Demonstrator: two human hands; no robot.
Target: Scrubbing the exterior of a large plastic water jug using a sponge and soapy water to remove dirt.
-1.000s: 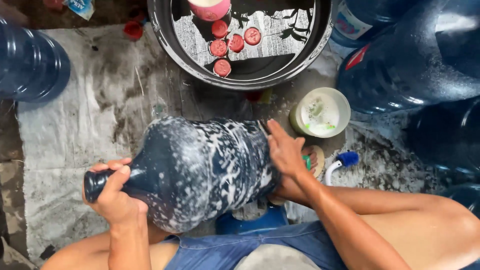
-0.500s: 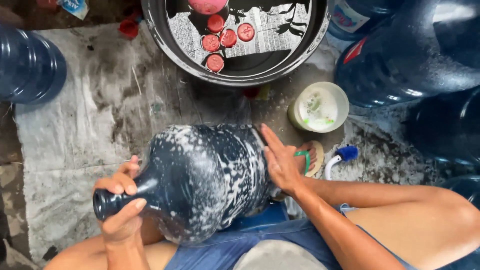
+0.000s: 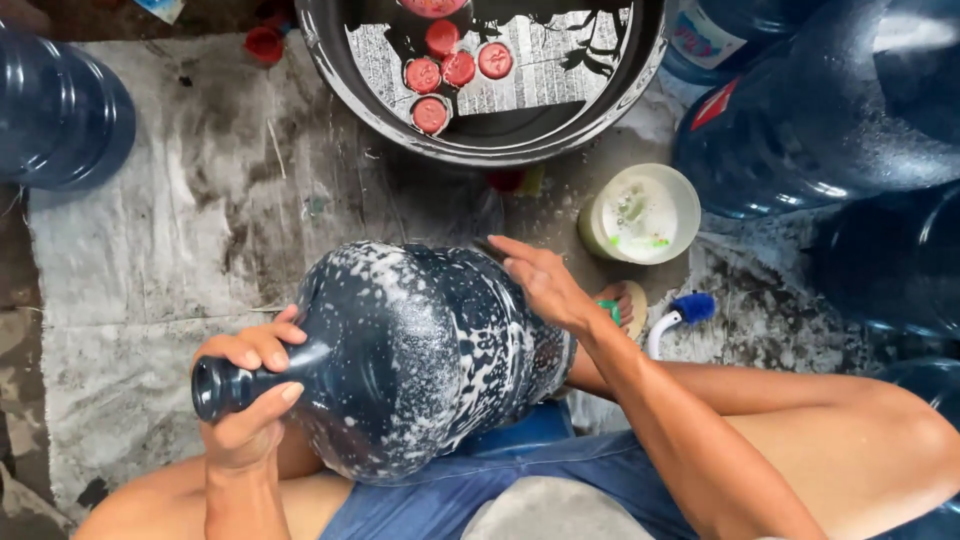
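A big dark blue water jug (image 3: 420, 350), streaked with white soap foam, lies on its side across my lap. Its open neck points left. My left hand (image 3: 248, 400) is wrapped around that neck. My right hand (image 3: 545, 285) lies flat, fingers spread, on the jug's upper right side near its base. Both bare forearms reach in from the bottom of the view.
A dark basin (image 3: 480, 130) of water with several red caps (image 3: 440, 75) floating sits ahead. A white bowl (image 3: 640, 213) of soapy water stands right of it, a blue-tipped brush (image 3: 680, 315) below. More blue jugs stand at left (image 3: 55, 115) and right (image 3: 830, 110). Grey cloth (image 3: 130, 290) covers the ground.
The jug's neck has swung down and toward me, with my left hand following it. My right hand slid along the jug's side, and the jug has rotated.
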